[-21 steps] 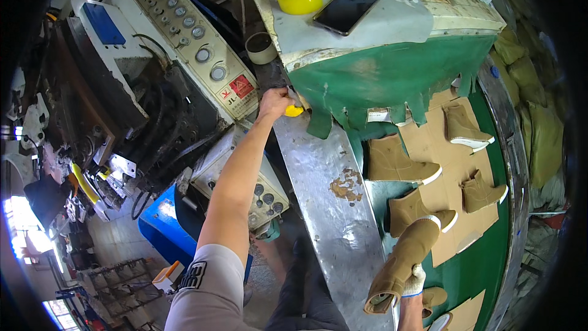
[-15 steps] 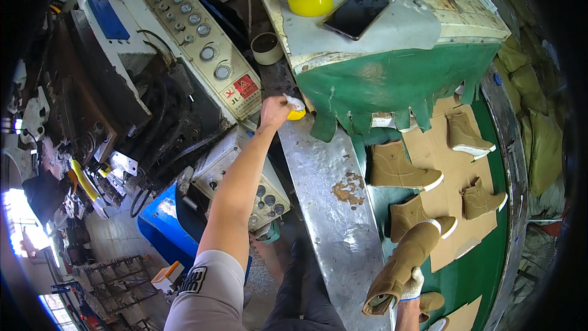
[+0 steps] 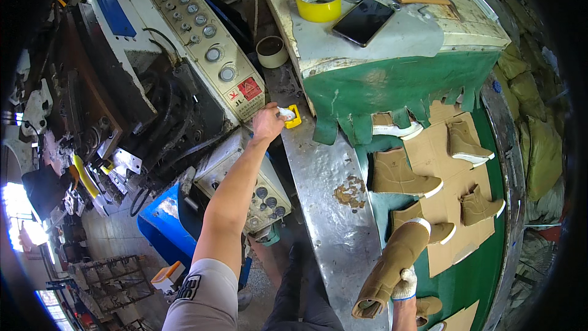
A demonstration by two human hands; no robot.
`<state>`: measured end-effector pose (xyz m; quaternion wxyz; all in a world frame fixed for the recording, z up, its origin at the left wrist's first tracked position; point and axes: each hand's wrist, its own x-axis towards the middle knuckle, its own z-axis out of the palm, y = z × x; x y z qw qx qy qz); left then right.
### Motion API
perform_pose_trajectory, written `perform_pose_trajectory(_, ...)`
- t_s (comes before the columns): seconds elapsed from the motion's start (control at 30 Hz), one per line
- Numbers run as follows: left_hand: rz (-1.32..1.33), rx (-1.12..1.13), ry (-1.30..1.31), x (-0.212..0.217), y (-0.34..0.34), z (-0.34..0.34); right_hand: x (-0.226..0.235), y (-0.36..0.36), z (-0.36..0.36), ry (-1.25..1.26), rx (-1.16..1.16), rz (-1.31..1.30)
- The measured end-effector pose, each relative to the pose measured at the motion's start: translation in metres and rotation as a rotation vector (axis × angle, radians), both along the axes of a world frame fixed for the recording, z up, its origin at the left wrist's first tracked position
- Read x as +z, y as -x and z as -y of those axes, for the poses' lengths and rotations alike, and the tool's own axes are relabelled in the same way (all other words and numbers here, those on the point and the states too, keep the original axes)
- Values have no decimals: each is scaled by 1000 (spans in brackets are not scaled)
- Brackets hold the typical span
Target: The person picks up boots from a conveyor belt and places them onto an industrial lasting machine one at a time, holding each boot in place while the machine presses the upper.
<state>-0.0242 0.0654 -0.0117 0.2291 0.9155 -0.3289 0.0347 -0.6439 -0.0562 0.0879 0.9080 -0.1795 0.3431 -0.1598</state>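
Between the closed fingers of my bare left hand [image 3: 267, 124] is a crumpled white cloth [image 3: 285, 113]. The cloth touches or sits just beside a small yellow container [image 3: 295, 117] on the ledge; its contents cannot be made out. At the lower right, my right hand [image 3: 405, 284], in a white knit glove, grips a tall tan boot [image 3: 392, 263] by its shaft. The boot lies tilted, its open top toward me and its pale-soled foot end pointing away. Just beyond it, another tan boot [image 3: 442, 231] is partly covered.
More tan boots [image 3: 401, 173] stand on cardboard [image 3: 429, 147] over a green belt at right. A metal ledge [image 3: 331, 208] runs along the middle. Yellow tape [image 3: 318, 3], a phone [image 3: 364, 21] and a hammer [image 3: 422, 0] lie above the green flaps. A machine panel [image 3: 211, 52] stands left.
My left hand has drawn slightly back from the yellow container with the cloth, showing more of its rim. The held boot has shifted a little left. The whole view has moved slightly.
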Motion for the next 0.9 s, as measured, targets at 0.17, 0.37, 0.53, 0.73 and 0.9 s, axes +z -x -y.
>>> perform_pose_trajectory(0.17, -213, 65, -92, 33, 8, 21, 1, 3, -4, 7, -1, -28)
perform_pose_trajectory(0.37, -356, 98, -79, 16, 19, 11, 3, 3, -4, -32, -41, -6)
perform_pose_trajectory(0.53, -450, 110, -88, 2, 17, 23, 2, 1, 1, -31, -26, -31)
perform_pose_trajectory(0.73, -407, 144, -104, 2, 35, 50, 3, 2, 5, -6, -6, -39)
perform_pose_trajectory(0.9, -340, 175, -124, 13, 39, 42, 11, -14, 5, 36, 115, -28)
